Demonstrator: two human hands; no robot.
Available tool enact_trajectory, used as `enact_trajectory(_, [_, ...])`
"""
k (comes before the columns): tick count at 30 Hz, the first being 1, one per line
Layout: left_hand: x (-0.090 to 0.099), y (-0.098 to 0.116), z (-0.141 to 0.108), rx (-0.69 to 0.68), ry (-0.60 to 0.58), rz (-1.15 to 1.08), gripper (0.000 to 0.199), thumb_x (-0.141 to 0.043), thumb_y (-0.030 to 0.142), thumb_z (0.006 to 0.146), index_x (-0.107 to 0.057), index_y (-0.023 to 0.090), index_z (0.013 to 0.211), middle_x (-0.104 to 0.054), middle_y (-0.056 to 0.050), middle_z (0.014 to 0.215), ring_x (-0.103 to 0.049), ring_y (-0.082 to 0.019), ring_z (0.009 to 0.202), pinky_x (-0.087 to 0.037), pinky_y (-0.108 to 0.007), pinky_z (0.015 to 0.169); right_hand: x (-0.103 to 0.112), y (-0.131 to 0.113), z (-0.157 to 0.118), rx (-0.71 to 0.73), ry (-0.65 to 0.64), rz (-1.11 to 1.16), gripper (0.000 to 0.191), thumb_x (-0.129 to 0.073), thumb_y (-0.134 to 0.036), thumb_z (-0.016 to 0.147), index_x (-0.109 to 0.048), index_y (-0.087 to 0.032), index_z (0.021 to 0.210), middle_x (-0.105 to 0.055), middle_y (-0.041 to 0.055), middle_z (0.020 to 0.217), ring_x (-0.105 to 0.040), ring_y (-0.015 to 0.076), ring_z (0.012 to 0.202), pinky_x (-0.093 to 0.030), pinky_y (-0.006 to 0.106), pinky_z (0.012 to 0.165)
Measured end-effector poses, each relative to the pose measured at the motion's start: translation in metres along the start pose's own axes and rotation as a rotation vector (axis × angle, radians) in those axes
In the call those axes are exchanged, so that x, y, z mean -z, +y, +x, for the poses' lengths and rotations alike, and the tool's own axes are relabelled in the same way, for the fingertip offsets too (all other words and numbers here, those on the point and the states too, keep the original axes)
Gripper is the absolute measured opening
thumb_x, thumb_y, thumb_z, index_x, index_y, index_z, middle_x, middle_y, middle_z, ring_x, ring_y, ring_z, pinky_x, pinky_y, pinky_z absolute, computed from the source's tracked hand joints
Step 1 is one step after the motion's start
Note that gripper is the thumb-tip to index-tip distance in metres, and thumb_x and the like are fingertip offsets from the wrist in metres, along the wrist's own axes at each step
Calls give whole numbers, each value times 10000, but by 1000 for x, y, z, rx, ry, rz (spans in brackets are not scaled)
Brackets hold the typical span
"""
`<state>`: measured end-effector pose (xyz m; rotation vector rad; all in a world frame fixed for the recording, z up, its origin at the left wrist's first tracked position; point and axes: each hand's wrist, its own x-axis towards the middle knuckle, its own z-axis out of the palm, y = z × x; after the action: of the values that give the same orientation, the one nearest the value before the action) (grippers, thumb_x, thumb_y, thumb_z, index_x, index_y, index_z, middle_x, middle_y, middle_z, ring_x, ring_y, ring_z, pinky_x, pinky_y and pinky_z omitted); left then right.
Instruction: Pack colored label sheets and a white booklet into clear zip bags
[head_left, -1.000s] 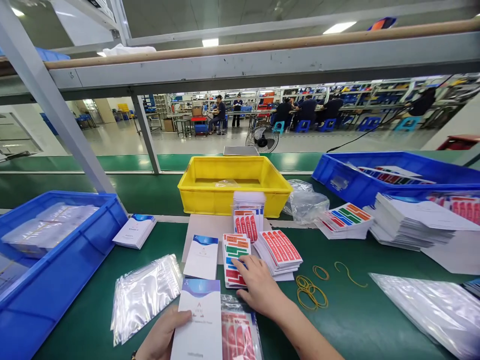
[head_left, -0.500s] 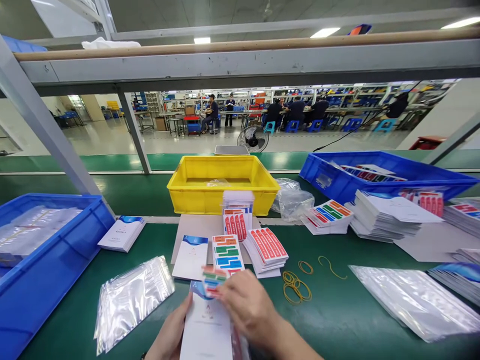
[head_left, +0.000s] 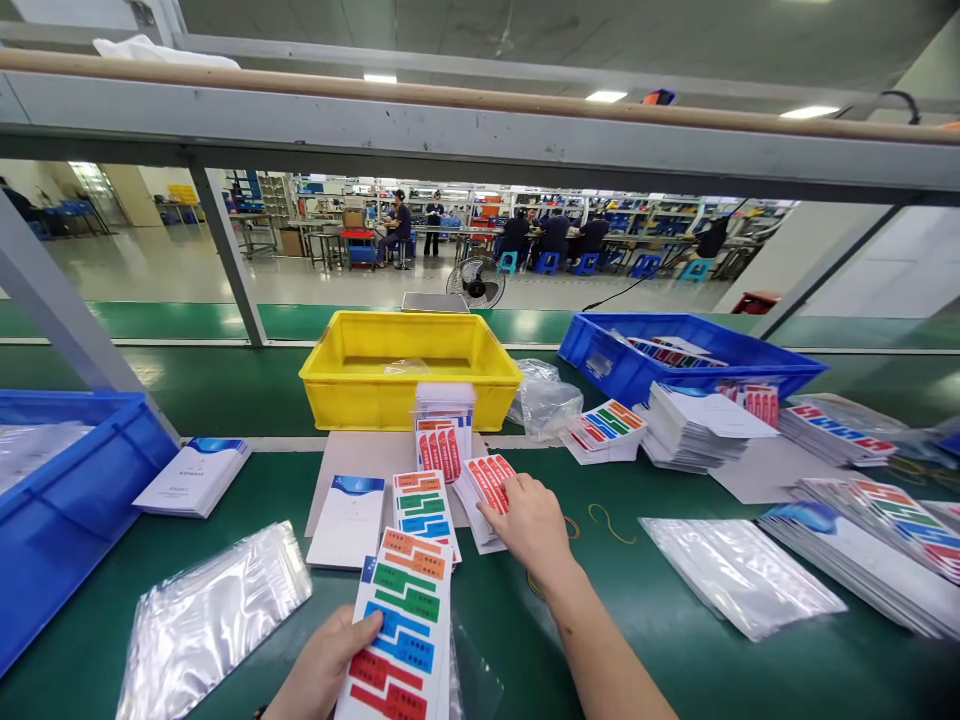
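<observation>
My left hand [head_left: 326,655] is closed on a sheet of coloured stickers [head_left: 405,625], orange, green, blue and red, its thumb on top. Beneath the sheet shows the blue edge of a white booklet [head_left: 367,568], and a clear plastic bag [head_left: 474,670] sticks out at the right. My right hand [head_left: 531,520] is at the stack of red sticker sheets [head_left: 487,482], thumb and fingers pinched at its right edge. Between the hands lies a stack of multicoloured sticker sheets [head_left: 421,505]. A white booklet with a blue top [head_left: 347,525] lies left of it.
A yellow bin [head_left: 409,395] stands behind the stacks, with blue bins [head_left: 75,500] at left and right. Silvery clear bags [head_left: 217,620] lie at left, more plastic bags [head_left: 739,570] at right. Booklet stacks [head_left: 694,430] and a rubber band [head_left: 611,522] are on the green table.
The coloured sticker sheet, held by my right hand before, now lies on the booklet under my left thumb. My right hand has moved to the red sheets. The view has shifted right.
</observation>
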<state>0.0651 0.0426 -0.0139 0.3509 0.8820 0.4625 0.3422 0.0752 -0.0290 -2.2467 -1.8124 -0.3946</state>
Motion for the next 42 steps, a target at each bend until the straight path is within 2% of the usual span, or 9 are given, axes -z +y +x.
enact_trajectory(8, [-2,-2,13,-56,22,-13,395,-850,326,514,-630,94,746,-740,-110,674,-710,-295,665,-559,-343,611,11,-2,0,33,-80,28,267,-553,-350,837,-639,-158,673,-654,88,746,-607,202,697,-383,281,607])
enact_trajectory(12, [0,-3,15,-62,24,-6,392,-850,323,515,-622,94,737,-739,-109,661,-710,-288,638,-563,-335,588,7,1,-1,37,-69,57,312,-458,-208,860,-629,-159,605,-655,81,677,-617,189,653,-388,268,581])
enact_trajectory(18, [3,-7,20,-128,77,-9,353,-821,304,575,-613,105,779,-743,-103,693,-710,-285,640,-562,-344,583,4,15,-5,111,21,158,269,-436,-55,735,-662,-164,834,-679,68,819,-627,185,768,-447,272,688])
enact_trajectory(22, [7,-10,25,-118,49,-66,308,-730,337,696,-627,88,845,-744,-120,746,-711,-278,688,-556,-348,630,18,-4,-18,235,348,326,237,-428,-137,833,-651,-191,891,-662,88,898,-604,221,858,-429,393,814])
enact_trajectory(25, [9,-14,30,-155,5,-147,361,-661,403,753,-637,72,896,-743,-131,785,-705,-278,749,-544,-370,707,30,-46,-44,527,555,524,255,-482,-104,819,-603,-216,1014,-641,68,823,-583,212,786,-430,384,715])
enact_trajectory(29, [9,-17,34,-248,-69,-164,427,-663,475,723,-663,66,848,-737,-141,801,-682,-292,832,-512,-383,776,26,-103,-81,780,391,561,209,-417,-111,838,-610,-145,910,-572,50,615,-496,182,588,-356,323,535])
enact_trajectory(33, [10,-17,34,-355,-107,-39,376,-744,402,661,-682,61,807,-735,-141,795,-679,-277,790,-504,-346,735,14,-114,-88,838,263,607,214,-429,-227,864,-596,-159,750,-544,42,592,-467,175,561,-342,313,515])
enact_trajectory(38, [10,-18,32,-296,-138,-10,333,-754,333,668,-681,75,865,-736,-135,763,-688,-238,667,-510,-347,697,7,-82,-60,412,137,785,277,-410,-235,895,-539,-155,1128,-594,143,1078,-547,248,978,-443,416,807])
enact_trajectory(42, [9,-19,30,-225,-130,29,332,-779,318,637,-680,69,832,-733,-145,748,-687,-227,644,-510,-327,676,-3,-71,-52,218,-222,1006,303,-378,-293,915,-554,-175,1131,-614,117,1102,-568,221,1028,-465,380,873])
